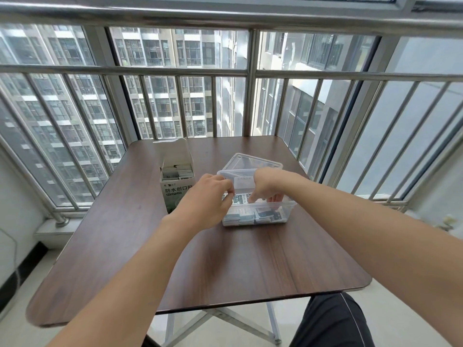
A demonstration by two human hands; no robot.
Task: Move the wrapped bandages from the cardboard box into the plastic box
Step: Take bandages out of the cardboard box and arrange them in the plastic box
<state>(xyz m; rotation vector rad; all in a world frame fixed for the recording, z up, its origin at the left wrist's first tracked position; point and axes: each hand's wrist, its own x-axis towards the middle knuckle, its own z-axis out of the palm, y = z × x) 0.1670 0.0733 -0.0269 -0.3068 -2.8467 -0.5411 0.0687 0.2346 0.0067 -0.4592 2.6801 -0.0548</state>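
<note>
The wrapped bandages (253, 216) lie in a loose layer on the floor of the plastic box (288, 209), flat little packets in dark and pale printed wrappers, overlapping one another. More of them stand packed on edge in the cardboard box (176, 191), whose top flap sticks straight up. The plastic box is clear and thin-walled, rectangular with rounded corners and a lipped rim. Its matching clear lid (253, 161) lies just behind it.

Both hands are at the plastic box now. The left hand (203, 196) is at the near left corner, fingers curled in and bunched together at the rim, pinching what looks like a packet, though the tips blur and I cannot tell for sure. The right hand (266, 186) reaches down inside, fingers pointed downward and close together among the packets; whether they grip one I cannot tell.

The cardboard box sits just left of the plastic one, white above, dark green below, with printed characters on its front. Both rest on a table (225, 266) of dark brown wood grain, smooth, with rounded corners. Beyond it runs a railing (250, 81) of brushed metal bars in front of glass.
</note>
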